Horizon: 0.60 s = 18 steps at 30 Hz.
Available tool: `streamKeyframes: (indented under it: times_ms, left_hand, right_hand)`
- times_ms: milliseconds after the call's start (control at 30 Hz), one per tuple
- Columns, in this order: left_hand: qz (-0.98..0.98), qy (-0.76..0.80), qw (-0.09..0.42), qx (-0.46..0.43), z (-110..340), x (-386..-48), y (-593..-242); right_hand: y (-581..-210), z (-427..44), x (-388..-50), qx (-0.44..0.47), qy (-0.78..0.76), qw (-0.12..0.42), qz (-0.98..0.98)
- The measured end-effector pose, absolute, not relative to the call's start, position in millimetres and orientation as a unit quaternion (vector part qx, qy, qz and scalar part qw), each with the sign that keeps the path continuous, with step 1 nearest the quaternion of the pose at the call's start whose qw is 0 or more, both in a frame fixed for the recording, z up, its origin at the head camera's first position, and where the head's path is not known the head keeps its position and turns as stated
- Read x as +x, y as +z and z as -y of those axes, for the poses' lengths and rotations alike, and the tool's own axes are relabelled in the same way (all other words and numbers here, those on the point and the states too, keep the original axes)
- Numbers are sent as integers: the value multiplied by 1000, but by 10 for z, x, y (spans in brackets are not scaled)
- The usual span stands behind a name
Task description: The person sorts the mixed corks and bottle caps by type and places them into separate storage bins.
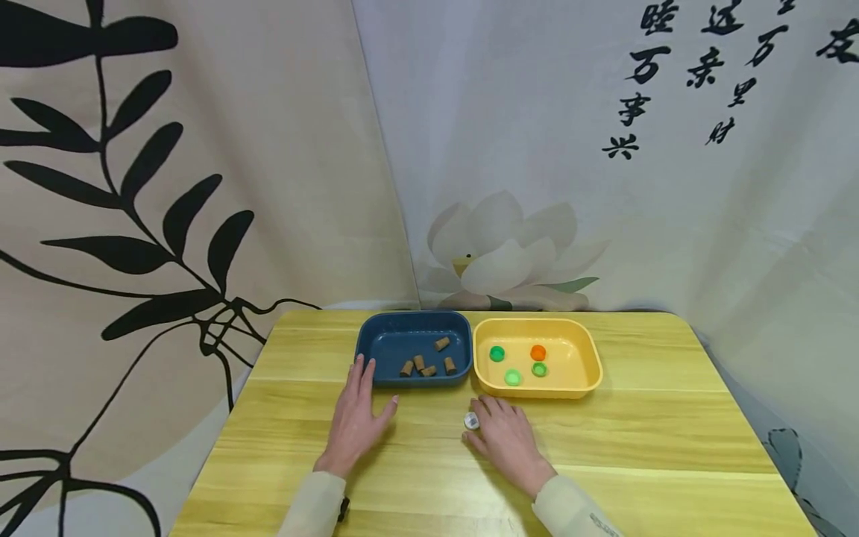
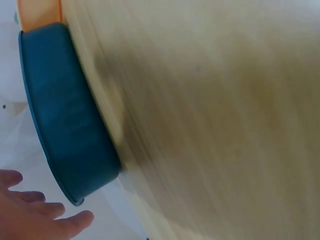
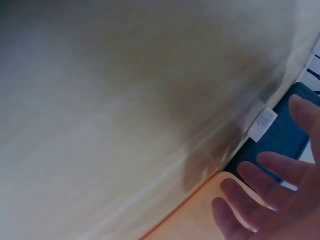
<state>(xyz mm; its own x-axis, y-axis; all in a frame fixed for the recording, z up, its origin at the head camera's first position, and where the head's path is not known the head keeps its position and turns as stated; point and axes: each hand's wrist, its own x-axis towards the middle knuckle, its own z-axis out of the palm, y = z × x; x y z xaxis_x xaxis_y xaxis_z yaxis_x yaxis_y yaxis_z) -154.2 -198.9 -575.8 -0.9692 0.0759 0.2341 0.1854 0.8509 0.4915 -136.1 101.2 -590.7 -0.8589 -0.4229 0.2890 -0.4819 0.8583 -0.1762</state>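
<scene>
My left hand (image 1: 358,418) reaches to the front left corner of a blue tray (image 1: 382,328), fingers extended and thumb spread. In the left wrist view its fingers (image 2: 75,223) are beside the tray's end; whether they touch it I cannot tell. Several brown cork-like pieces (image 1: 441,344) lie in that tray. My right hand (image 1: 506,440) hovers low over the table before the trays, fingers slightly bent. Between its thumb and index finger stands a small white piece (image 3: 262,125) with a printed code; the right wrist view shows the fingers apart from it.
A yellow tray (image 1: 584,365) stands against the blue one at its right, holding green and orange ring-like caps (image 1: 538,353). Both trays stand near the back edge of the wooden table (image 1: 637,462). Printed cloth curtains (image 1: 322,149) hang behind.
</scene>
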Motion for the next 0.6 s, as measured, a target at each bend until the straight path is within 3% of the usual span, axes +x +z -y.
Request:
streamKeyframes:
  times_ms: [233, 500, 600]
  left_hand:
    - [957, -259, 103, -77, 1920, -1484, -5773]
    - [958, -257, 96, -85, 1809, -1517, -5749]
    - [958, -259, 91, -88, 1753, -1524, -5737]
  right_hand:
    - [-5958, -1011, -1404, 248, 102, 183, 946]
    - [-5936, -1012, -1400, 226, 117, 124, 959]
    - [-5943, -1015, -1410, 226, 110, 127, 959]
